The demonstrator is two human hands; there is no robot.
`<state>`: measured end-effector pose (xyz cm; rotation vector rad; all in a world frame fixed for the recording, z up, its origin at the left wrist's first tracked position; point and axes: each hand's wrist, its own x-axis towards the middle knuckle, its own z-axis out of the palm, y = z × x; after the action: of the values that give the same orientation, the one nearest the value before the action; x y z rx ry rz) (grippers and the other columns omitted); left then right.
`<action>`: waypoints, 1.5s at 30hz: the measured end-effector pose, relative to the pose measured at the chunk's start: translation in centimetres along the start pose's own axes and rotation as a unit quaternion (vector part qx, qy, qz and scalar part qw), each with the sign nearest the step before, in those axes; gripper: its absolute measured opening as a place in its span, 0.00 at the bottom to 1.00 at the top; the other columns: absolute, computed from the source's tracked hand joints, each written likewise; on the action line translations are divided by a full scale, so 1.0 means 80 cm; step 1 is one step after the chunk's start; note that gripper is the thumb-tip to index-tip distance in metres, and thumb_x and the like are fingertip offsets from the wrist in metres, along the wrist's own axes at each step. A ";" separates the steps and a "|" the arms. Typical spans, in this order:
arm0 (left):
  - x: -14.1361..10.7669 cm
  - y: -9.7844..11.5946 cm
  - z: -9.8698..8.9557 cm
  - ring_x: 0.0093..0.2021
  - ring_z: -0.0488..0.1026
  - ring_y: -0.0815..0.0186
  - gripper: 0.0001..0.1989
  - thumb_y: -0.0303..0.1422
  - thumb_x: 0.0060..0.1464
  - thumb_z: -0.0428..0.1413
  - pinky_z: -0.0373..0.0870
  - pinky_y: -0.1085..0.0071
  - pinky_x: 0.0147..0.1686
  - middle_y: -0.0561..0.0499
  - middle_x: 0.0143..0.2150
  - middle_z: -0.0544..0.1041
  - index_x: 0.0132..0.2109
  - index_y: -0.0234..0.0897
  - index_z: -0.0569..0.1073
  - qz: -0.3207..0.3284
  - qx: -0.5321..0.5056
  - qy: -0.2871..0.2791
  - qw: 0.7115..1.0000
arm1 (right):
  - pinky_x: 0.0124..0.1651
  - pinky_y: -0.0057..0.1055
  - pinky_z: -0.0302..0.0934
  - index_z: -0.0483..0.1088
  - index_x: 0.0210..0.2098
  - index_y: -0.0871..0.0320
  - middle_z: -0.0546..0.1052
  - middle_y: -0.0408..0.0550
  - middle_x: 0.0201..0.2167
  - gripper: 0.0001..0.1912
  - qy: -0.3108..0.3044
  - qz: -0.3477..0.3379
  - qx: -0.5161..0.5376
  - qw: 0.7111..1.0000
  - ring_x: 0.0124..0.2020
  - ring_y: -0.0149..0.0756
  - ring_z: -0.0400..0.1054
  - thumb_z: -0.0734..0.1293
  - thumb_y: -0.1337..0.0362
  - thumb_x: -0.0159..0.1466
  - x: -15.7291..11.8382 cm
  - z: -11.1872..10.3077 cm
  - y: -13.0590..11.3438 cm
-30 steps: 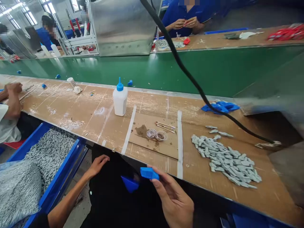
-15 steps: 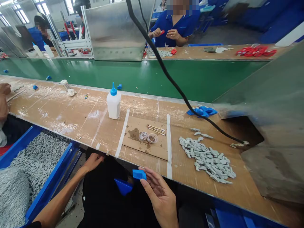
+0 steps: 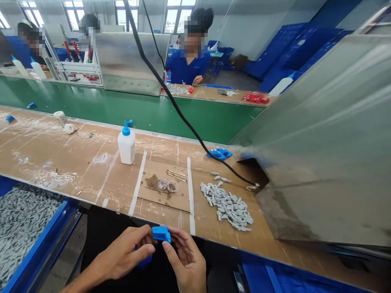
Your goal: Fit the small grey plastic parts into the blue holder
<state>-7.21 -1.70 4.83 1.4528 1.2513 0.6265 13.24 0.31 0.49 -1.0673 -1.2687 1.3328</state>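
My right hand (image 3: 187,258) pinches a small blue plastic part (image 3: 161,233) between thumb and fingers, just in front of the table's edge. From the left, my left hand (image 3: 126,252) reaches up to the part, thumb and fingers apart. Its fingertips lie at the part's left end; whether they touch it I cannot tell. Another blue thing (image 3: 146,260) shows below my left thumb, mostly hidden. Beyond my hands, a cardboard mat (image 3: 152,198) carries two small round clear dishes (image 3: 167,186) and several thin sticks (image 3: 176,175).
A white bottle with a blue cap (image 3: 126,146) stands left of the mat. Grey pieces (image 3: 227,205) are heaped to the right, with blue parts (image 3: 219,153) behind. A black cable (image 3: 180,114) hangs across. A blue bin (image 3: 39,264) holds grey pieces; a co-worker (image 3: 191,67) sits opposite.
My left hand has come up from the table's edge to the blue part. My right hand still holds it. The view has swung to the right.
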 end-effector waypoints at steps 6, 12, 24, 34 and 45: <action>0.029 0.011 0.027 0.37 0.71 0.62 0.17 0.47 0.69 0.47 0.64 0.70 0.40 0.50 0.38 0.77 0.46 0.41 0.74 0.044 0.084 0.075 0.993 | 0.52 0.35 0.75 0.79 0.50 0.54 0.81 0.53 0.48 0.13 -0.007 -0.103 -0.070 0.992 0.49 0.44 0.78 0.70 0.62 0.67 0.012 -0.007 -0.011; 0.034 0.003 0.046 0.37 0.72 0.62 0.17 0.44 0.71 0.43 0.66 0.70 0.42 0.48 0.39 0.77 0.48 0.40 0.71 0.079 0.050 0.039 0.995 | 0.50 0.35 0.75 0.78 0.54 0.47 0.81 0.49 0.49 0.15 0.017 -0.179 -0.150 0.972 0.49 0.42 0.77 0.65 0.63 0.71 0.008 -0.006 -0.015; 0.047 -0.007 0.084 0.27 0.65 0.69 0.21 0.51 0.67 0.48 0.63 0.72 0.30 0.54 0.28 0.68 0.42 0.36 0.71 0.035 -0.297 0.043 0.953 | 0.56 0.39 0.72 0.75 0.58 0.46 0.81 0.47 0.50 0.18 -0.066 -0.228 -0.193 0.952 0.54 0.42 0.74 0.64 0.66 0.72 0.013 -0.023 -0.003; 0.046 -0.016 0.081 0.25 0.62 0.72 0.21 0.50 0.63 0.56 0.57 0.73 0.29 0.56 0.26 0.69 0.46 0.35 0.73 -0.010 -0.414 0.082 0.907 | 0.56 0.44 0.67 0.77 0.51 0.57 0.80 0.53 0.48 0.15 0.096 -0.235 -0.421 0.871 0.50 0.45 0.74 0.64 0.57 0.73 0.090 -0.089 -0.005; 0.043 -0.025 0.069 0.25 0.63 0.71 0.21 0.50 0.62 0.57 0.58 0.73 0.30 0.57 0.26 0.68 0.46 0.35 0.75 -0.002 -0.400 0.096 0.911 | 0.52 0.44 0.65 0.77 0.47 0.60 0.78 0.56 0.43 0.28 0.132 -0.217 -0.501 0.827 0.44 0.46 0.73 0.54 0.46 0.75 0.139 -0.135 0.019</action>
<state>-2.03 -0.81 0.51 0.7084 0.9562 1.1386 22.15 12.92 -1.54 -1.4508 -1.8905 0.0719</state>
